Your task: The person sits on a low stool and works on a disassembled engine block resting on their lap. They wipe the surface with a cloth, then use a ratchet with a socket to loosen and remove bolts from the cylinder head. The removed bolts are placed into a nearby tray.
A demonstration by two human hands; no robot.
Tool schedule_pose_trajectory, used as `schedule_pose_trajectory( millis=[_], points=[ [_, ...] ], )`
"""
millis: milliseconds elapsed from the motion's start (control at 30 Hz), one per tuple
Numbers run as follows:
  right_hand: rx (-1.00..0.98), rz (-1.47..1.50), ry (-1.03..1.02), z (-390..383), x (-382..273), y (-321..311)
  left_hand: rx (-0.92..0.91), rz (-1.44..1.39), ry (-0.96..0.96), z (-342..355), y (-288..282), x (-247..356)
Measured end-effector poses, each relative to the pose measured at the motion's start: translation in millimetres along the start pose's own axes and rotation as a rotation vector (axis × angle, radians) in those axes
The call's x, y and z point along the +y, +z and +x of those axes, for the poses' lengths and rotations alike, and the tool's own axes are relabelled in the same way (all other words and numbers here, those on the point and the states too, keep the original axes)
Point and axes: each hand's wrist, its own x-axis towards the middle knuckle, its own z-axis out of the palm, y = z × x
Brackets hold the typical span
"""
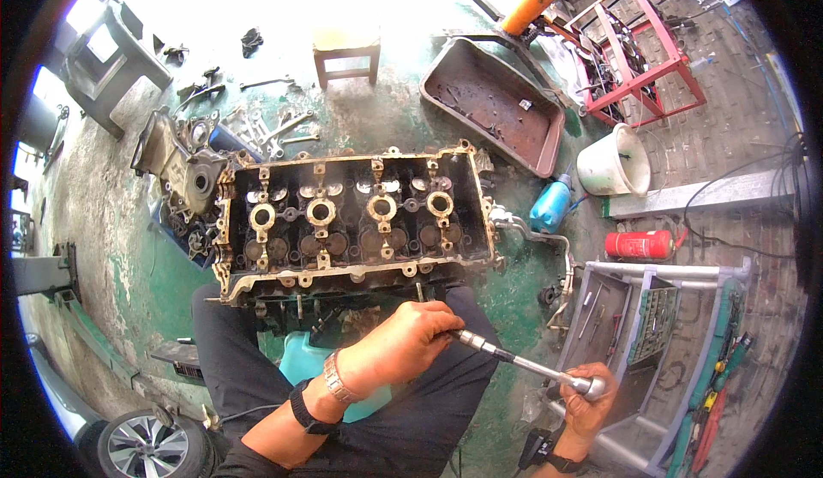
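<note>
Worn green floor (pixel 514 279); brown tray (pixel 506 88) beyond cylinder head (pixel 351 212)

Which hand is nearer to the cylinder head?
Left. The left hand is close to the near edge of the cylinder head; the right hand is farther away, to its lower right.

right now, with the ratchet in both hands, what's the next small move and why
Probably tilt the ratchet a little to check its round end: the right hand wraps that end and hides its underside, while the left hand grips the other end.
</note>
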Motion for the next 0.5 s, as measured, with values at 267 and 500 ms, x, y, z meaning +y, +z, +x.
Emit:
schedule_pose_trajectory(
  millis=[267,500],
  points=[
    [-0.106,0.138,0.185,9,-6,2,-0.014,-0.028,-0.019,-2,-3,-3],
    [-0.106,0.22,0.056,1,2,7,-0.205,-0.379,-0.311,-6,-13,-2]
  ],
)
